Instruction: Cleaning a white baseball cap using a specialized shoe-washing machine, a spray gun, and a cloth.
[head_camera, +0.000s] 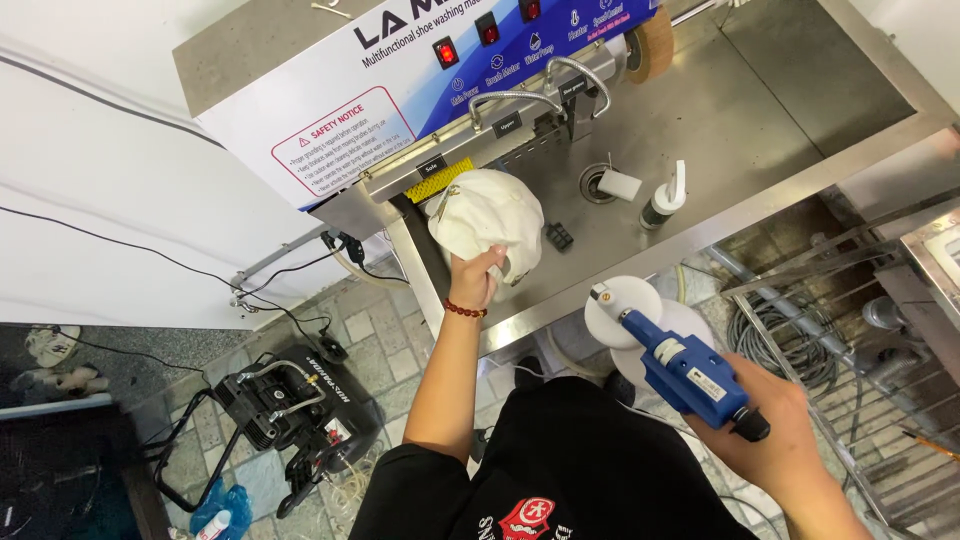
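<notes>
My left hand (478, 277) grips a white cap (487, 213) at centre frame; my right hand (775, 425) holds a blue power brush (670, 350), lower right. A red-bordered rectangular warning label (343, 140) sits upper left.

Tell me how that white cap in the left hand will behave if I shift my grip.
The white cap will probably flop: its crown already dents and folds where the left hand pinches it. It looks light, held up by one hand at its lower edge. If it is wet from the steel basin, which I cannot confirm, it may sag more.
</notes>
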